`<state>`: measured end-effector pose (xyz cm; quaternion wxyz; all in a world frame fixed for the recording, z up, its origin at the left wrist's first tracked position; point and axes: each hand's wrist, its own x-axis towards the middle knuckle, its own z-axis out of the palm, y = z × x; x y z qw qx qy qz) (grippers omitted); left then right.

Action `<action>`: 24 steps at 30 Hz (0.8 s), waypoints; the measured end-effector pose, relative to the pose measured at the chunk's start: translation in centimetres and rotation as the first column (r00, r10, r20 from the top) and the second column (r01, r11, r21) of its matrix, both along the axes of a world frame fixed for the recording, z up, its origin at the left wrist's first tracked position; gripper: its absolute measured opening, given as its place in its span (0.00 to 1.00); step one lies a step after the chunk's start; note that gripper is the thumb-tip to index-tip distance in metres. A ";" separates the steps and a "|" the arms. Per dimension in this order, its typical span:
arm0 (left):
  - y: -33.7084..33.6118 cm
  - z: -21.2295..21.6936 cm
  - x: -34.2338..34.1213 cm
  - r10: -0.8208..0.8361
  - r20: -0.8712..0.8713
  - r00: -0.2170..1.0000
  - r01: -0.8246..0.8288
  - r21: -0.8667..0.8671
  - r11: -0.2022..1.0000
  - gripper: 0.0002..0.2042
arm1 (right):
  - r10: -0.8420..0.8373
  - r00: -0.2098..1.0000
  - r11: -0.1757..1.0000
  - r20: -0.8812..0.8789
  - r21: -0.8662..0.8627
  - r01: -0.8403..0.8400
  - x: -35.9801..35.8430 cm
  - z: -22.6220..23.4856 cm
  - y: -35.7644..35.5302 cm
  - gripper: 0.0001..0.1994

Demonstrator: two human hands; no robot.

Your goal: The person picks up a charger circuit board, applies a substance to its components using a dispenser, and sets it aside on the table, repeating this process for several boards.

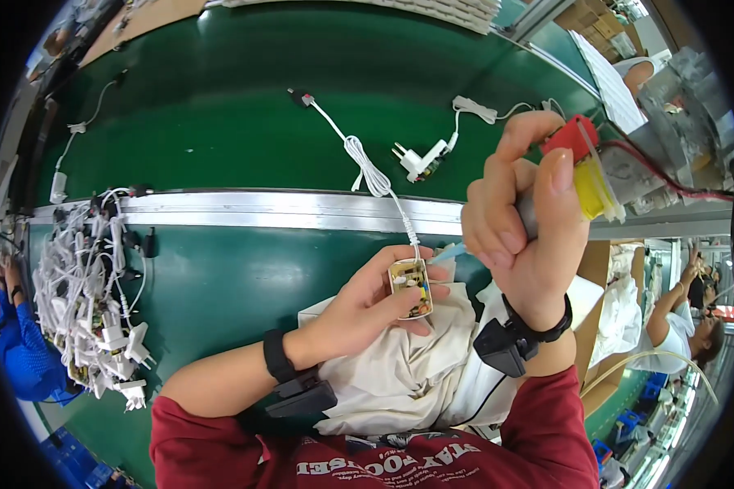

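Observation:
My left hand (363,301) grips an opened power adapter (411,289), its thumb resting over the exposed circuit board. From the adapter's far end a white cable (367,167), coiled and tied, runs away across the metal rail to a dark plug end. In my right hand (526,204), fingers wrapped round it, is a grey tube-shaped dispensing tool (530,213) with a red block, a yellow band and wires at its top. The tool's blue tapered tip (450,253) points at the cable end of the adapter, close beside it; whether they touch I cannot tell.
A heap of white adapters with cables (98,301) lies at left. Beyond the metal rail (245,210) is a green belt carrying an open adapter (422,160) and another cabled piece (59,186). White cloth (400,367) covers my lap. A cardboard box (603,326) stands right; co-workers sit both sides.

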<state>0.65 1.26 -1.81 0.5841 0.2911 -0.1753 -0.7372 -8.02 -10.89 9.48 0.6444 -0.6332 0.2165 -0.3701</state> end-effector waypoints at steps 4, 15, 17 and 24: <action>0.3 -0.3 0.4 -0.088 0.025 0.996 0.090 -0.075 0.993 0.22 | 0.040 0.999 0.999 0.021 -0.018 -0.039 0.4 -0.7 0.7 0.18; 0.3 -0.2 0.5 -0.096 -0.016 0.995 0.094 -0.110 0.990 0.22 | 0.087 0.995 0.996 0.059 0.024 -0.088 0.1 -0.8 0.6 0.18; 0.1 -0.2 0.6 -0.088 -0.009 0.996 0.087 -0.107 0.990 0.22 | 0.061 0.998 0.998 -0.029 -0.026 -0.062 0.3 -0.4 0.5 0.18; -0.5 -1.0 1.0 0.016 -0.053 0.998 -0.014 0.044 0.999 0.20 | 0.107 0.990 0.992 -0.092 -0.054 -0.113 -0.1 0.1 0.4 0.18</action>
